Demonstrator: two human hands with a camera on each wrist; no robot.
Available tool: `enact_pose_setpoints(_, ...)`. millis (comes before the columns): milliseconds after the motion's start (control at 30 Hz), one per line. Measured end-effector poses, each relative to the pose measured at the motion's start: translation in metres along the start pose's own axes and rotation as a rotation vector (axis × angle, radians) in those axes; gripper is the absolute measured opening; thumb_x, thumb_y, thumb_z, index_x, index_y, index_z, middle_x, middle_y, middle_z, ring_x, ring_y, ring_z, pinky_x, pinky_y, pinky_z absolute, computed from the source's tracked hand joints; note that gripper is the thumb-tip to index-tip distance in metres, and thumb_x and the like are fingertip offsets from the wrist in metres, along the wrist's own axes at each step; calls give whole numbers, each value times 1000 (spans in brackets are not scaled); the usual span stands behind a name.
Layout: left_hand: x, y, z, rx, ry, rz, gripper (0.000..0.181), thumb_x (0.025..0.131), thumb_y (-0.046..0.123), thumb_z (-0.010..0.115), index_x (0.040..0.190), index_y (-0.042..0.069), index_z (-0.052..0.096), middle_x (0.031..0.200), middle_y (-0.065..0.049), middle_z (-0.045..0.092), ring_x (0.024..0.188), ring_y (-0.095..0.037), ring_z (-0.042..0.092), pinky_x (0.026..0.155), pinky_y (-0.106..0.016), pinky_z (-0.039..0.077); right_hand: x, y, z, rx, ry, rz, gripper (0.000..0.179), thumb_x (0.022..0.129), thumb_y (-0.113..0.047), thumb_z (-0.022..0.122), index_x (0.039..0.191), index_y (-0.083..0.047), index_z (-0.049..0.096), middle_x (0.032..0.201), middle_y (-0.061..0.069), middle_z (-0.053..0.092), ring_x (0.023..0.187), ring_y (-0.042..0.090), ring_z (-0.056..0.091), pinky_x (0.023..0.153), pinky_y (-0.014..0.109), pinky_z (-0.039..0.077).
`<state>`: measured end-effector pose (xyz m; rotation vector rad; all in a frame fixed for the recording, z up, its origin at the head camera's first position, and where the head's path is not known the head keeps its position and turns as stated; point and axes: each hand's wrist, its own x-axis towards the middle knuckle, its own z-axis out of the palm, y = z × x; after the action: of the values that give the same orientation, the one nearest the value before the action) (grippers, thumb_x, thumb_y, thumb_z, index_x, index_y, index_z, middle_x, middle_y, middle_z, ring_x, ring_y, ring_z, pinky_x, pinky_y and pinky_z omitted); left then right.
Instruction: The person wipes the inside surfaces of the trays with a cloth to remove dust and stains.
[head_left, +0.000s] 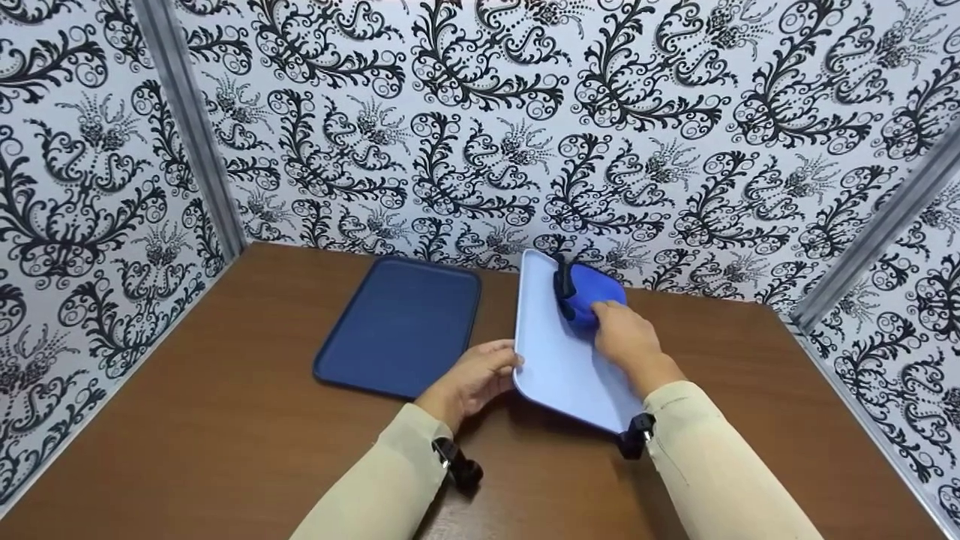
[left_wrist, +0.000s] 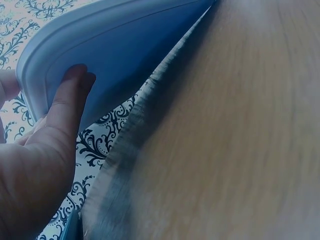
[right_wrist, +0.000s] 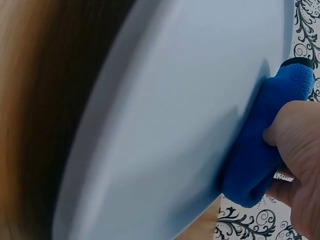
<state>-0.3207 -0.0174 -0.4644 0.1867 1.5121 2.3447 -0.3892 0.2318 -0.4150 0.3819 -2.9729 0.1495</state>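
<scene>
A light blue tray (head_left: 551, 367) is tilted over the table, its left side raised. My left hand (head_left: 476, 376) grips the tray's left edge, thumb on the rim and fingers against the underside, as the left wrist view shows. In my right hand (head_left: 630, 339) is a folded, fuzzy blue cloth (right_wrist: 265, 135) with a black part at its end. The cloth lies against the tray's upper face, toward the far right side. Part of the tray is hidden behind the right hand and the cloth.
A dark blue tray (head_left: 405, 326) lies flat on the brown wooden table (head_left: 225, 420), left of the raised one. Black-and-white patterned walls (head_left: 480, 135) stand behind the table and along both sides.
</scene>
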Motion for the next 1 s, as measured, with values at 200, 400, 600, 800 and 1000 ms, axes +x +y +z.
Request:
enact_pose_setpoints(200, 0, 0, 0, 5, 8, -4, 45, 85, 1, 57, 128, -10, 60, 93, -2, 70, 84, -11, 67, 80, -25, 58, -4, 1, -1, 64, -24, 23, 54, 92, -5, 51, 146, -5, 57, 142, 27, 60, 131, 49, 57, 109, 63, 47)
enact_pose_setpoints(400, 0, 0, 0, -5, 16, -5, 44, 85, 1, 58, 128, -11, 60, 90, -2, 69, 81, -10, 67, 79, -24, 58, -3, 1, -3, 102, -34, 24, 54, 93, -5, 51, 147, -6, 56, 144, 26, 59, 132, 48, 56, 110, 63, 46)
enact_pose_setpoints(600, -1, -1, 0, -6, -2, -3, 50, 85, 2, 57, 133, -12, 57, 95, -3, 70, 86, -11, 67, 80, -24, 58, -5, 1, -3, 130, 24, 0, 40, 91, -3, 50, 126, -8, 69, 126, 22, 70, 116, 47, 65, 98, 63, 52)
enact_pose_setpoints(800, -1, -1, -1, -4, -3, -5, 52, 85, 2, 56, 136, -11, 55, 99, -4, 71, 89, -12, 68, 81, -24, 57, -6, -2, -1, 165, 55, -24, 38, 91, -1, 50, 123, -5, 71, 124, 22, 72, 116, 47, 66, 100, 61, 52)
enact_pose_setpoints(1000, -1, -1, -1, 0, 7, -7, 51, 85, 2, 57, 134, -10, 57, 98, -5, 71, 89, -12, 67, 80, -24, 58, -5, -4, -1, 187, 42, -26, 41, 93, -1, 49, 130, -2, 67, 127, 25, 70, 119, 49, 64, 104, 62, 50)
